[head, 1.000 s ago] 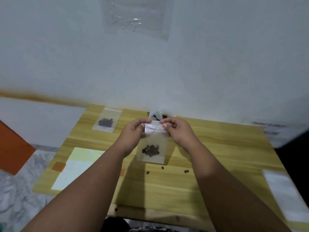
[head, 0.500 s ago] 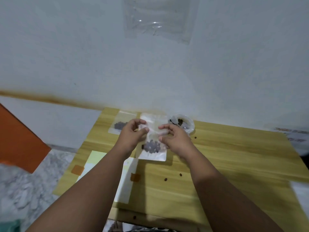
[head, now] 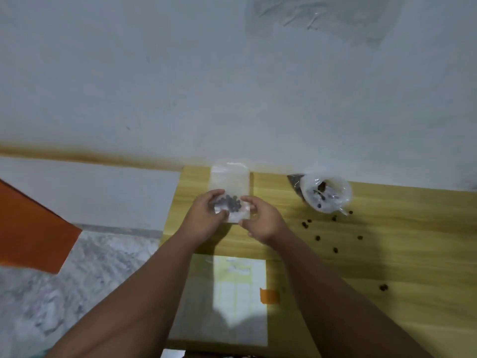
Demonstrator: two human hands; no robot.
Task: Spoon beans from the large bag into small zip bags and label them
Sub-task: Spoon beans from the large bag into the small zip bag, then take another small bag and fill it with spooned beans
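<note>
Head view: compared with half a second ago, the small bag (head: 232, 206) is now lower and farther back, over a second bag (head: 229, 177) at the tabletop's (head: 387, 259) far left corner. The left hand (head: 205, 217) and right hand (head: 262, 220) pinch its sides. It is clear, with dark beans (head: 229, 201) bunched together inside.

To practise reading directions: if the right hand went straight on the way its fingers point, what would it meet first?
The small zip bag of beans, whose edge the right hand pinches; just beyond it, the left hand. Depth is hard to judge.
</note>
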